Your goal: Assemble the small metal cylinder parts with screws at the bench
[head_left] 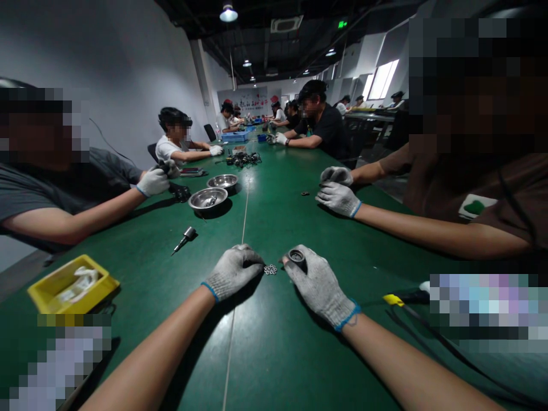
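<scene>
Hands [235,268] [319,279] beside metal rings [270,269], lettered banner [253,98] beyond

Rings [270,269] on the table [274,348] — 2 bowls [208,213] behind, leftward.

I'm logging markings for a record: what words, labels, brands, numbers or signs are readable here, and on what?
No text reads with certainty.
Far-wall banner: large characters, too blurred to quote.
Green lit sign up near the ceiling: too small to read.
White patch on the shirt at right: a green shape, no legible letters.
Round part in the right hand, and small rings: no readable marking.
</scene>
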Available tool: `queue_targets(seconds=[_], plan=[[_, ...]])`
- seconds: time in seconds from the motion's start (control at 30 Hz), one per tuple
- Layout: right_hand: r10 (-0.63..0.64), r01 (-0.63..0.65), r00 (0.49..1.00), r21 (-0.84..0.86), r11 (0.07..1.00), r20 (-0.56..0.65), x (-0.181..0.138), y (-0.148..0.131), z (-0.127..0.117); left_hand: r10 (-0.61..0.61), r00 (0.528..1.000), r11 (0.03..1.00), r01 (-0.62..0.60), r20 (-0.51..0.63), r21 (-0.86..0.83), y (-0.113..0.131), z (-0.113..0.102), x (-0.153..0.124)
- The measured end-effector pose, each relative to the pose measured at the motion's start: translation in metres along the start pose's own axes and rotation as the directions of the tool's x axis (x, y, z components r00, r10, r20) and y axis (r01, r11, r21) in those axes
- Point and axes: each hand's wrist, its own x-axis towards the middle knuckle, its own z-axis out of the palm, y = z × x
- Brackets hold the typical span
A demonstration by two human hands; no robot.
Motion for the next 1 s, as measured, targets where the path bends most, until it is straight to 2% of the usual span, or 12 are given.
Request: queue_targets(seconds=[0.2,0.3,0.57,0.7,0.8,1.0], plan=[[0.037,-0.037,0.999,-0.003,0.999,0.002,0.001,-0.003,0.001,0.001,1.0,1.0,-0.001,0.004,0.003,-0.001,0.0,0.001],[0.038,-0.039,0.999,0.054,0.998,0.005,0.001,-0.005,0.001,0.01,1.0,1.0,-0.01,0.004,0.002,0.0,-0.001,0.0],[0.118,-0.092,0.98,0.157,0.983,-0.163,0.001,0.002,0.007,-0.012,1.0,1.0,0.012,-0.024,-0.02,0.003,-0.001,-0.001],[0.152,-0.123,0.975,0.18,0.976,-0.161,0.001,0.006,0.009,-0.049,0.996,0.996,0.043,-0.076,-0.076,0.002,0.001,-0.001],[0.143,-0.122,0.982,0.16,0.979,-0.123,0.001,0.004,0.008,-0.085,0.993,0.991,0.075,-0.084,-0.108,0.001,0.003,-0.001],[0.056,-0.041,0.987,0.1,0.994,-0.15,0.002,-0.001,0.007,-0.107,0.99,0.987,0.095,-0.091,-0.129,-0.001,0.004,-0.001]])
